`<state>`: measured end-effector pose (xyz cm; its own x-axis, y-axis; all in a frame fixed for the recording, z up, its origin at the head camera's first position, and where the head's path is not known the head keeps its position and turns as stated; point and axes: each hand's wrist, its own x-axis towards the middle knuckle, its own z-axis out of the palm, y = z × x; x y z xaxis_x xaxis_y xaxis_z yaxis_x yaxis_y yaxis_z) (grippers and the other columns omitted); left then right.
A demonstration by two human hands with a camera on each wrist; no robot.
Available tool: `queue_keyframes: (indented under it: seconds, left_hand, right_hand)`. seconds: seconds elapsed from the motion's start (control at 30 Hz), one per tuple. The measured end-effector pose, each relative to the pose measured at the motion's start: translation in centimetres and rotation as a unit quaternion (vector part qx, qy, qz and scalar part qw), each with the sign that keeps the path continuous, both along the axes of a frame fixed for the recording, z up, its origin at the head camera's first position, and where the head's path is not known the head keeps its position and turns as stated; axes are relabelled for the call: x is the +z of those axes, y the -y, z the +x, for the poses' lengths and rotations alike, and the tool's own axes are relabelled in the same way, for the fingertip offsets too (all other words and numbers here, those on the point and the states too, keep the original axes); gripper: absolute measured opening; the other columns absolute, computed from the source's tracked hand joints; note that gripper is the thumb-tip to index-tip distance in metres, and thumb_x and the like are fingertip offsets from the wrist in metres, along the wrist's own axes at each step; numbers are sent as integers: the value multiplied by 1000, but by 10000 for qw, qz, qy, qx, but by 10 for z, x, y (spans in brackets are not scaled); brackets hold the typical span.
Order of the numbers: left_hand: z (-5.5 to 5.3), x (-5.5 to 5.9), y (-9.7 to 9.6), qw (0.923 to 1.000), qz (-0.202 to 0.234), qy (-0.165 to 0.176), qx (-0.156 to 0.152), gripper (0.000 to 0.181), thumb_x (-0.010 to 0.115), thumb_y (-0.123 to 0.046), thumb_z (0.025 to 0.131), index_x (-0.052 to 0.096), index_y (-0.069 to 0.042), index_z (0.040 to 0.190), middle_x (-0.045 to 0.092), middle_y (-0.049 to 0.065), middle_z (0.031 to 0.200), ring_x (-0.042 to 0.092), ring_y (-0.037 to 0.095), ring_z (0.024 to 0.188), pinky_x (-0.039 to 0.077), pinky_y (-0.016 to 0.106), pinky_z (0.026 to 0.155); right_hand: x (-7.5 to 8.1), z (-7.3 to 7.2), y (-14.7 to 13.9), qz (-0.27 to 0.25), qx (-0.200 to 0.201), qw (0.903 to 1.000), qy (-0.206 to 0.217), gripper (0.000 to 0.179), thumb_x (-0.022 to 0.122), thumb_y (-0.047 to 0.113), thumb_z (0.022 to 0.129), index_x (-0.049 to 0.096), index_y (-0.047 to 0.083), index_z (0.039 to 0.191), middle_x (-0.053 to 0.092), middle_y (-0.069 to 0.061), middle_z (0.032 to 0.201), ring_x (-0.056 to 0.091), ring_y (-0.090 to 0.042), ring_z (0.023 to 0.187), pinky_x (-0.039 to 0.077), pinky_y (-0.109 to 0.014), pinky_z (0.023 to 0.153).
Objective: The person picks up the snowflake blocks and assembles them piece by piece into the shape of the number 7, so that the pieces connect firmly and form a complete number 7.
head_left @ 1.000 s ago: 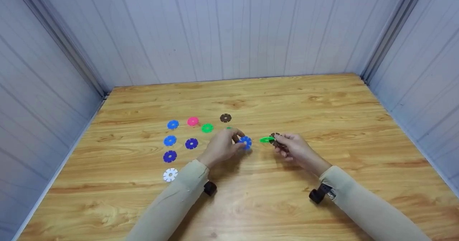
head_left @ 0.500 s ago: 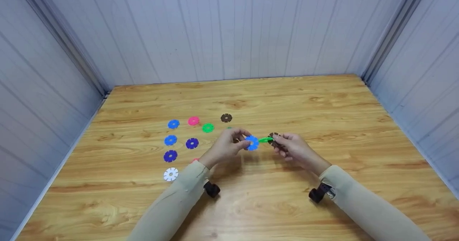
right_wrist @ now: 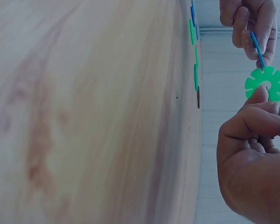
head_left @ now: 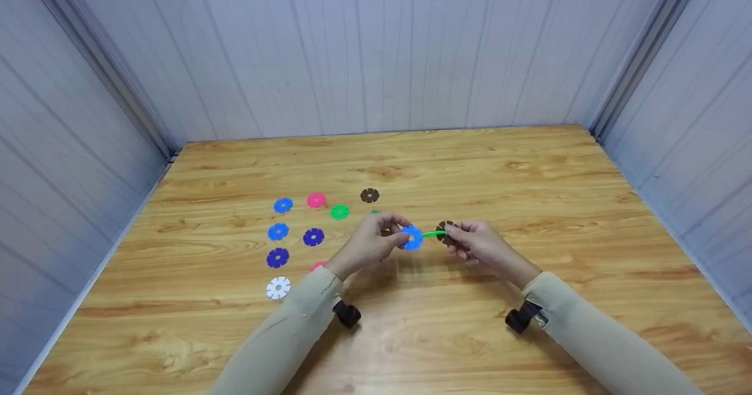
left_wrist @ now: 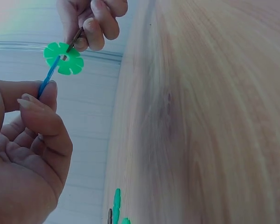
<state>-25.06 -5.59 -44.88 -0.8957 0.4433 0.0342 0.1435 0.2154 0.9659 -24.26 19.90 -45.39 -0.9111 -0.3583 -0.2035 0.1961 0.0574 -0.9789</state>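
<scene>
My left hand (head_left: pixel 376 237) pinches a blue notched plastic disc (head_left: pixel 412 238) between thumb and fingertips. Opposite it, my right hand (head_left: pixel 480 243) grips a brown notched disc (head_left: pixel 443 233), partly covered by the thumb. Between the two sits a green notched disc (left_wrist: pixel 71 64), turned edge-on in the head view and face-on in both wrist views. The brown disc's edge is slotted into the green one. At the green disc's other side, the edge of the blue disc overlaps it in the left wrist view. All three are held above the wooden table.
Left of my hands, several loose discs lie flat on the wooden table (head_left: pixel 529 183): blue (head_left: pixel 283 205), pink (head_left: pixel 316 200), green (head_left: pixel 339 211), dark blue (head_left: pixel 278 258), white (head_left: pixel 278 288) and brown (head_left: pixel 369 195). A pale panelled wall (head_left: pixel 376 54) rises behind the table.
My left hand has brought the blue disc rightward to the green disc, closing the gap between them. The right hand has shifted only slightly, still holding the brown disc.
</scene>
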Motion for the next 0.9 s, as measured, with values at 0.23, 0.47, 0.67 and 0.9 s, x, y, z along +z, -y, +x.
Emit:
queue_keyframes:
  seconds: [0.23, 0.47, 0.67, 0.9]
  left_hand:
    - [0, -1, -2, 9998, 128, -170, -9, 15, 68, -5, 93, 68, -3, 108, 59, 5, 76, 43, 10, 47, 37, 22, 41]
    - [4, 3, -8, 9997, 56, -236, -16, 19, 66, 0, 94, 68, 2, 112, 62, 11, 79, 46, 10, 53, 37, 20, 44]
    - [19, 24, -10, 9990, 264, -351, -8, 18, 66, 6, 91, 67, 8, 109, 62, 16, 77, 49, 9, 54, 40, 18, 46]
    - [11, 12, -16, 9976, 650, -203, 117, 15, 67, 4, 92, 70, 4, 106, 62, 8, 72, 49, 11, 49, 44, 21, 45]
  right_hand:
    - [-1, 1, 0, 42, 25, 9999, -161, 25, 56, 26, 103, 61, 5, 92, 62, -1, 71, 46, -6, 50, 30, -19, 42]
    - [0, 2, 0, 175, -43, 9996, -220, 24, 58, 25, 102, 63, 2, 95, 63, -2, 71, 47, -6, 50, 33, -19, 41]
    - [3, 0, 2, 167, -225, 9992, -300, 22, 57, 15, 102, 64, 0, 88, 62, -3, 68, 46, -6, 51, 35, -18, 45]
    - [13, 2, 5, 26, -454, 9990, -38, 23, 58, 15, 102, 63, 1, 84, 59, -3, 64, 38, -6, 45, 30, -19, 43]
